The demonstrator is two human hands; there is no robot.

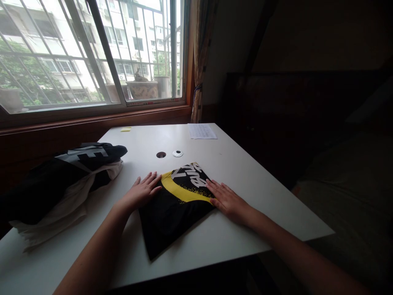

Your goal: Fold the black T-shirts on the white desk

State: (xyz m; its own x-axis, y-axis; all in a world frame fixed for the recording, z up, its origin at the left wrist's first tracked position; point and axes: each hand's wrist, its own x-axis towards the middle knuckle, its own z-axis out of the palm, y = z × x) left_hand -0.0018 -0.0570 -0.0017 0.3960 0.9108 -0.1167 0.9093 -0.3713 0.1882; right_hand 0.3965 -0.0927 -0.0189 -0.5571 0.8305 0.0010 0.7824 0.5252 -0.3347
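A folded black garment (178, 217) with a yellow curved band and white lettering lies flat on the white table (245, 184). What kind of garment it is cannot be told from its folded shape. My left hand (143, 190) rests at its left edge, fingers stretched out and touching the cloth. On the opposite edge, my right hand (229, 200) lies flat with its fingertips on the fabric. Both hands are open and grip nothing. The lettering is partly cut off by the fold.
A heap of black and beige clothes (67, 184) sits on the table's left side. Toward the back are a printed paper sheet (202, 131), a yellow note (125, 129), a cable hole (161, 155) and a round cover (177, 153). A barred window (123, 53) stands behind.
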